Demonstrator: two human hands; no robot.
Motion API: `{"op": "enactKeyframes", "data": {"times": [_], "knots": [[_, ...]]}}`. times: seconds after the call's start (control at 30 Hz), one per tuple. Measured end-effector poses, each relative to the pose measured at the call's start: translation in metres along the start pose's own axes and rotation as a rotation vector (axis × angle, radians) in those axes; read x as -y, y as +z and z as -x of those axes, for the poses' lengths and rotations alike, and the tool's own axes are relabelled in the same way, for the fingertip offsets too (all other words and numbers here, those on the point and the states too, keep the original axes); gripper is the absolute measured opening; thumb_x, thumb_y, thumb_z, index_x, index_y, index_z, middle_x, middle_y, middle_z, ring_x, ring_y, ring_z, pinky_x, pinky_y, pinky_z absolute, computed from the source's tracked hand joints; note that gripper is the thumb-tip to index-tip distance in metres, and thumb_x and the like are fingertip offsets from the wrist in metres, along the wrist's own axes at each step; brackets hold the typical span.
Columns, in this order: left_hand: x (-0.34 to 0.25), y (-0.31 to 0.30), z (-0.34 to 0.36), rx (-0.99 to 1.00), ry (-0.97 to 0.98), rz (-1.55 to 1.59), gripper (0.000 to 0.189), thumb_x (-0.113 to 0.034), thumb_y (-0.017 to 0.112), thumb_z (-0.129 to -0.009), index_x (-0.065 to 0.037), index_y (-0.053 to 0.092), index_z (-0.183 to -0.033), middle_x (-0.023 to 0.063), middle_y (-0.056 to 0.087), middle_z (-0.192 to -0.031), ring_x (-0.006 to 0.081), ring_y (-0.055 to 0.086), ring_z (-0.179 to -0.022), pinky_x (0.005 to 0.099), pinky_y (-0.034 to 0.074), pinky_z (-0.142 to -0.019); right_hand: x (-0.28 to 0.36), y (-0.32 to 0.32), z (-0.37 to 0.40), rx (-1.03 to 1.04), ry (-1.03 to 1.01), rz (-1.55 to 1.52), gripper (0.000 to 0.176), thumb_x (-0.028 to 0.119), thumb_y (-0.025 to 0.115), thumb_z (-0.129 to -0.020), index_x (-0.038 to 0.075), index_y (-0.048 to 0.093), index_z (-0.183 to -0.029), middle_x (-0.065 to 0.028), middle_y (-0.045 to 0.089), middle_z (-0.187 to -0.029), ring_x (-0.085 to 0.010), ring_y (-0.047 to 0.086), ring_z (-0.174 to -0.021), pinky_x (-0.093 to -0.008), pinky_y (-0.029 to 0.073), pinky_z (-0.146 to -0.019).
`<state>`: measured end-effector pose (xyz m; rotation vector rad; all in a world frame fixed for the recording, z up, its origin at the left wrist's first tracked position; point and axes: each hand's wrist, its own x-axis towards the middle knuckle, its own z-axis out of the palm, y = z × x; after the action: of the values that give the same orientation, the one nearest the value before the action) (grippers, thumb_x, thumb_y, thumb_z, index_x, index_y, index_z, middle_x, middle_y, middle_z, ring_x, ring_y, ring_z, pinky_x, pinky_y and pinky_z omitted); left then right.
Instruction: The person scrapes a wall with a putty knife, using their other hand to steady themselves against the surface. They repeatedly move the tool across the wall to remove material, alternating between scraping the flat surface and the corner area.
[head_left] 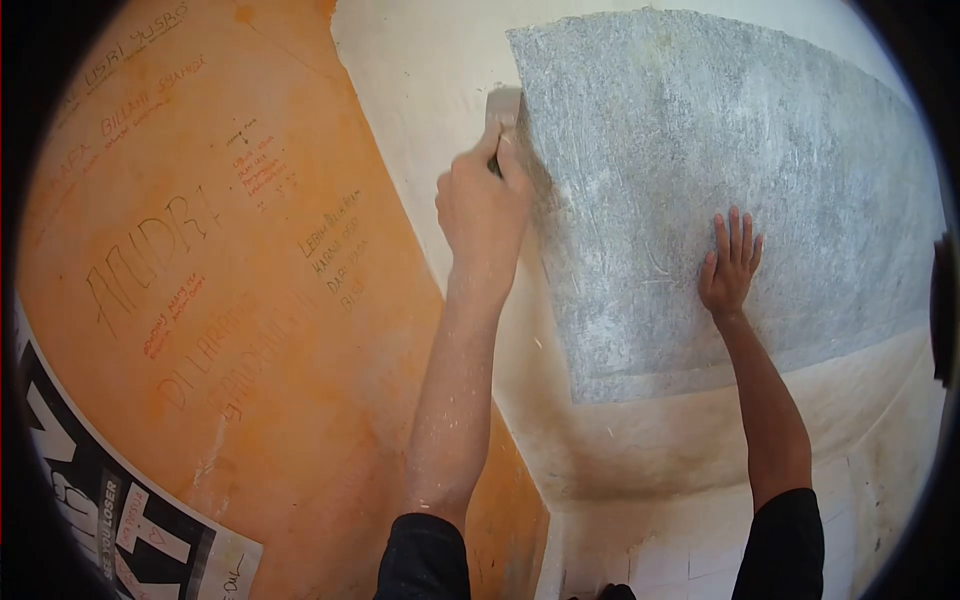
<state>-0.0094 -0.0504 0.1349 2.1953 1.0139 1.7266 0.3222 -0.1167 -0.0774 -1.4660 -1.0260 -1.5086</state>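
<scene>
My left hand (485, 205) is closed around a scraper (504, 104), its flat blade pointing up. The blade lies against the wall at the left edge of a large grey, mottled patch (640, 180). Most of the scraper's handle is hidden inside my fist. Lower and to the right, my right hand (732, 268) rests flat on the grey patch with its fingers stretched upward and thumb out to the left. Pale specks dot my left forearm.
An orange wall (250, 300) with handwriting meets the cream wall (420, 120) at a corner on the left. A black-and-white poster (150, 530) hangs at lower left. White tiles (660, 555) show below. A dark object (943, 310) stands at the right edge.
</scene>
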Motion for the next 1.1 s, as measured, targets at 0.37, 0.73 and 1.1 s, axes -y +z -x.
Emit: {"op": "enactKeyframes", "data": {"times": [0.37, 0.73, 1.1], "knots": [[-0.038, -0.013, -0.090, -0.234, 0.215, 0.003, 0.035, -0.030, 0.056, -0.097, -0.004, 0.075, -0.110, 0.0223, 0.073, -0.092, 0.0416, 0.070, -0.087, 0.0468, 0.055, -0.079, -0.002, 0.005, -0.002, -0.023, -0.004, 0.012, 0.053, 0.028, 0.036, -0.101, 0.014, 0.044, -0.151, -0.0106, 0.038, -0.159, -0.0336, 0.028, -0.149, -0.0548, 0.010, -0.122], [0.010, 0.019, 0.009, -0.048, 0.028, 0.062, 0.036, -0.032, 0.057, -0.097, -0.010, 0.071, -0.122, 0.0228, 0.073, -0.092, 0.0345, 0.072, -0.090, 0.0409, 0.055, -0.082, -0.001, 0.000, -0.001, -0.021, -0.014, -0.001, 0.053, 0.029, 0.036, -0.101, 0.014, 0.045, -0.151, -0.0104, 0.038, -0.159, -0.0331, 0.028, -0.149, -0.0541, 0.010, -0.122], [-0.014, -0.001, -0.023, -0.145, 0.123, -0.002, 0.037, -0.026, 0.054, -0.097, -0.004, 0.070, -0.121, 0.0248, 0.071, -0.087, 0.0411, 0.070, -0.088, 0.0467, 0.055, -0.081, 0.000, -0.002, 0.000, -0.005, 0.000, 0.002, 0.052, 0.029, 0.036, -0.101, 0.013, 0.045, -0.150, -0.0102, 0.038, -0.159, -0.0335, 0.028, -0.149, -0.0545, 0.010, -0.122]]}}
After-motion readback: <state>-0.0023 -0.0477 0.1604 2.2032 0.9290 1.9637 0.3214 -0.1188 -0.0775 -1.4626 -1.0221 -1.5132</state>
